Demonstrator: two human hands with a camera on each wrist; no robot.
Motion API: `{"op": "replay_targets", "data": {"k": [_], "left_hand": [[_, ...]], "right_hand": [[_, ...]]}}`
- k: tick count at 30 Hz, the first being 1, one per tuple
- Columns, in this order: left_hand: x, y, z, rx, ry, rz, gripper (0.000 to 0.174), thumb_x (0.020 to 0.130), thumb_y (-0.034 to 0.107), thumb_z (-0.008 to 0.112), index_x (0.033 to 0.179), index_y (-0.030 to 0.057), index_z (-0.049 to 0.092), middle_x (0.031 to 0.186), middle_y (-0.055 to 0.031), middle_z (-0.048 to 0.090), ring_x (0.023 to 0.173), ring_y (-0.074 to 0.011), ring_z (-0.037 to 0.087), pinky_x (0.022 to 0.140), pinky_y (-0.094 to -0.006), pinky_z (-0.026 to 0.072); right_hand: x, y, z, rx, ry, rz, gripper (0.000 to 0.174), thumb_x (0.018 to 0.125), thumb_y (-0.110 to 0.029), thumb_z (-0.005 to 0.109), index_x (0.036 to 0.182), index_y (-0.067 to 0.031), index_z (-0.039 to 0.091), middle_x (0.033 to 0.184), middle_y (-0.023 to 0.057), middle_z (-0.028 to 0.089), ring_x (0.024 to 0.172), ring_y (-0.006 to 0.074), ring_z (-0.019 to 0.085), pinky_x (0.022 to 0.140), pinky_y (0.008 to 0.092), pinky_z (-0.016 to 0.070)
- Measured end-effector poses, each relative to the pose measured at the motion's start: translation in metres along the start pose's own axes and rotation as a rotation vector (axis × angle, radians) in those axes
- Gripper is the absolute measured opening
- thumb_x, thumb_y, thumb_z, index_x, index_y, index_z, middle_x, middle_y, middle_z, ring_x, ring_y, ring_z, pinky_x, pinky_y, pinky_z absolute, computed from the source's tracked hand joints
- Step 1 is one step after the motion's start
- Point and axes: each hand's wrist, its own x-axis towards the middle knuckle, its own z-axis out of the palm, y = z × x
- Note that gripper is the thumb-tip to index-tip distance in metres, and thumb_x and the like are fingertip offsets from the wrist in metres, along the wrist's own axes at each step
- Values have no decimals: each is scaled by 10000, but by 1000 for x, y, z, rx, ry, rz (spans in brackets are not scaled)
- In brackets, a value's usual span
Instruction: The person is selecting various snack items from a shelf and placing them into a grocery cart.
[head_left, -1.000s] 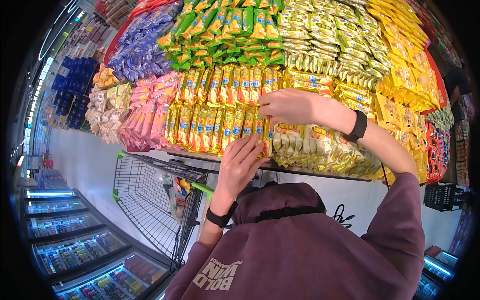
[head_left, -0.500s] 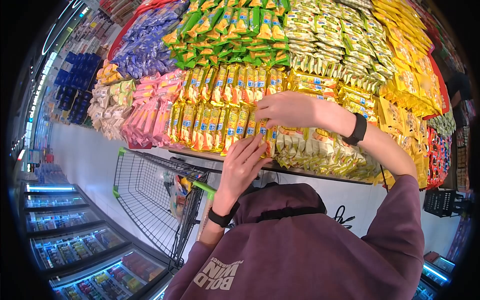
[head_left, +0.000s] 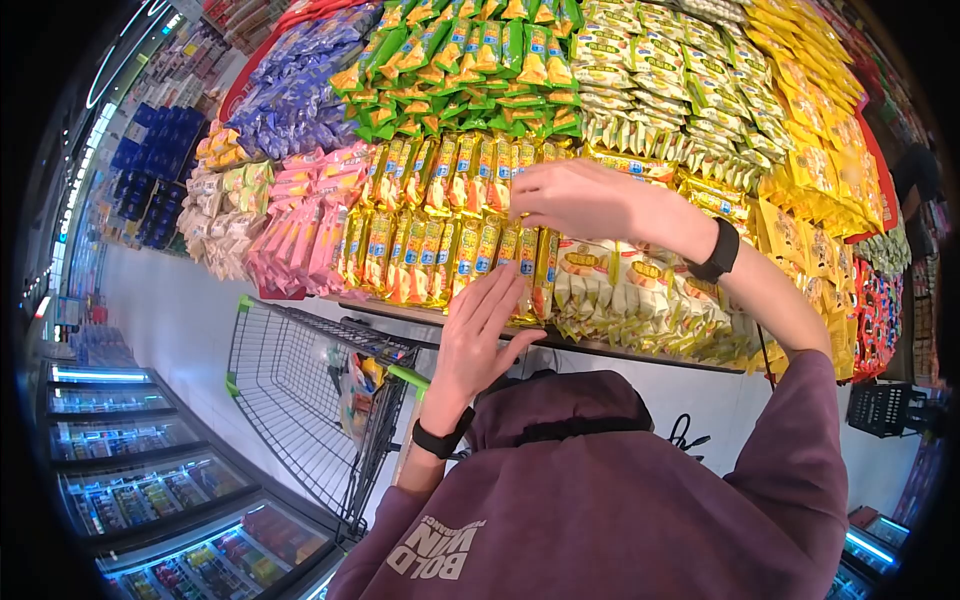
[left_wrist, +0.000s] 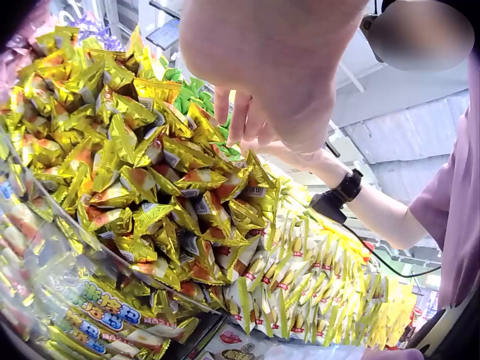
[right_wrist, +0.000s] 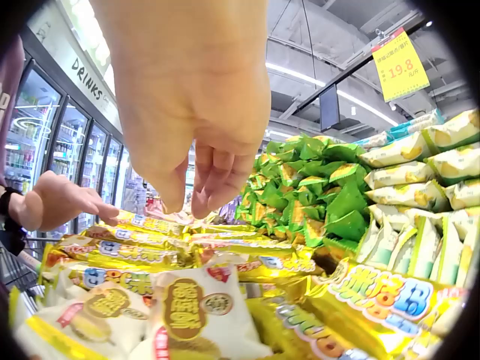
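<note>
Gold snack packets (head_left: 410,262) stand in two tight rows in the middle of the display. My left hand (head_left: 478,330) rests at the front row, fingers straight along the packets and thumb spread apart. Above the right end of the rows is my right hand (head_left: 590,200), its fingers bent downward. In the right wrist view a gap shows between the thumb and fingers of that right hand (right_wrist: 202,112), with nothing held there. Cream-and-yellow packets (head_left: 640,280) lie directly right of the gold ones.
Pink packets (head_left: 300,225) flank the gold rows on the left, and green packets (head_left: 470,60) are heaped behind. A shopping cart (head_left: 300,370) with a bag in it stands front left. Drink fridges (head_left: 170,500) line the lower left. A price sign (right_wrist: 401,67) hangs overhead.
My right hand has risen slightly off the gold packets, away from my left hand. My left thumb has spread outward, and the left fingers have straightened along the front row.
</note>
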Motion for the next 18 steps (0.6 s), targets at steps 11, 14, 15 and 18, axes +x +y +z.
{"op": "replay_targets", "data": {"k": [11,14,15,18], "left_hand": [[-3,-11,5,134,57,-130,383,834,118,735,1186,-3,645,1383,-125,555,1280,-317,498,1040,-431,398],[-4,-13,7,121,47,-134,354,838,112,730,1166,1,655,1378,-122,560,1276,-318,500,1038,-439,400],[-4,-13,7,121,45,-134,350,841,113,728,1165,2,656,1378,-121,560,1277,-320,498,1038,-441,401],[-3,-14,5,142,27,-116,342,863,153,713,1158,-5,648,1375,-122,554,1276,-328,491,1028,-458,405]], "right_hand": [[2,29,15,-151,-45,39,232,890,-138,625,1091,-23,639,1134,108,638,1094,285,571,933,385,502],[2,34,17,-137,-39,34,253,893,-139,624,1119,-25,635,1143,113,637,1096,292,572,947,390,495],[1,36,19,-134,-27,31,254,894,-139,624,1122,-26,634,1147,115,636,1100,294,572,949,393,494],[0,36,20,-136,-14,30,252,902,-139,616,1129,-30,631,1159,118,633,1110,299,571,955,399,491]]}}
